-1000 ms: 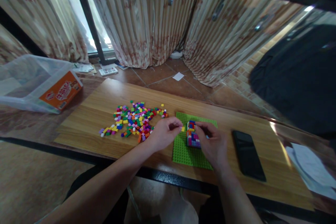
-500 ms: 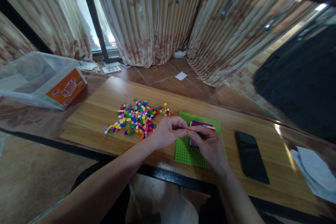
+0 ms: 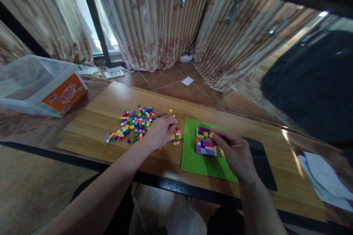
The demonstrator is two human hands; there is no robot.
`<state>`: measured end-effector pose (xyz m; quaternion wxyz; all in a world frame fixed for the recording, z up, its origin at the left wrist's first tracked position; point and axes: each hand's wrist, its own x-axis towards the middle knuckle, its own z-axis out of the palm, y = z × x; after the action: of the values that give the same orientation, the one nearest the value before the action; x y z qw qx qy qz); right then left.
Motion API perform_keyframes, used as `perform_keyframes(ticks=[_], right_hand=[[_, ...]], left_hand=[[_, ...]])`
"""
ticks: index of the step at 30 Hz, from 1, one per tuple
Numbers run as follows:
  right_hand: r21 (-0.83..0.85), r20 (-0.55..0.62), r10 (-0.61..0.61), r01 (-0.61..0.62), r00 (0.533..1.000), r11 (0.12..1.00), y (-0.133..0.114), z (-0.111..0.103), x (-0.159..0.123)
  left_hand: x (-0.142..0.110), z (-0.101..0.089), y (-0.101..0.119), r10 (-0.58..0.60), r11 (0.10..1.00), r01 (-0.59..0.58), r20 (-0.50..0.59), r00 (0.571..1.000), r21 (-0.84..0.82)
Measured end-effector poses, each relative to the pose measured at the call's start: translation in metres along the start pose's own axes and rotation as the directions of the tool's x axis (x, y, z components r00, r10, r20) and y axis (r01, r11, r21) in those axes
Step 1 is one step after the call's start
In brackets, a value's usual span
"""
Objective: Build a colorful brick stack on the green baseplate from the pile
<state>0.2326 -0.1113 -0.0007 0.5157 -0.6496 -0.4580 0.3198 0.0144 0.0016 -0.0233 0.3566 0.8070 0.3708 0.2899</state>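
Note:
A green studded baseplate (image 3: pixel 190 161) lies on the wooden board, carrying a small multicoloured block of toy bricks (image 3: pixel 205 147). At the right side of that block is my right hand (image 3: pixel 234 150), with thumb and forefinger pinched on a small yellow brick (image 3: pixel 211 135) at its top. My left hand (image 3: pixel 160 132) hovers over the right part of a heap of loose bricks (image 3: pixel 138 123), left of the baseplate. Its fingers are curled together, and whatever they may hold is hidden.
A black phone (image 3: pixel 263 165) lies right of the baseplate, partly behind my right hand. White papers (image 3: pixel 325 176) rest at the far right. A clear plastic bin (image 3: pixel 35 91) with an orange label stands at the left. Curtains (image 3: pixel 165 18) hang beyond the table.
My hands have parted. The left has moved left from above the baseplate to the loose bricks; the right has shifted right, uncovering more of the brick block.

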Motion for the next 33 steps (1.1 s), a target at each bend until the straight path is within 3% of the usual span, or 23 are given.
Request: perform_keyframes(ticks=[3,9,13,23,33], right_hand=[[-0.064,-0.009,-0.007,0.007,1.0,0.998,0.007,-0.014,0.003],[-0.259,0.044,-0.051,0.06,0.998,0.964,0.013,-0.018,0.002],[-0.356,0.042,-0.175,0.179,0.984,0.917,0.006,-0.015,0.003],[-0.325,0.092,-0.096,0.121,0.991,0.938,0.011,-0.006,-0.001],[-0.442,0.176,-0.216,0.273,0.96,0.854,0.018,0.007,0.0]], left_hand=[[0.0,-0.005,-0.002,0.037,0.978,-0.041,0.027,0.999,0.203],[0.0,-0.005,-0.003,0.027,0.944,-0.045,0.058,0.998,0.328],[0.0,-0.004,-0.005,0.033,0.938,-0.058,0.079,0.996,0.34],[-0.001,-0.002,-0.008,0.029,0.926,-0.055,0.075,0.997,0.373],[-0.002,0.002,-0.007,0.036,0.915,-0.062,0.074,0.997,0.4]])
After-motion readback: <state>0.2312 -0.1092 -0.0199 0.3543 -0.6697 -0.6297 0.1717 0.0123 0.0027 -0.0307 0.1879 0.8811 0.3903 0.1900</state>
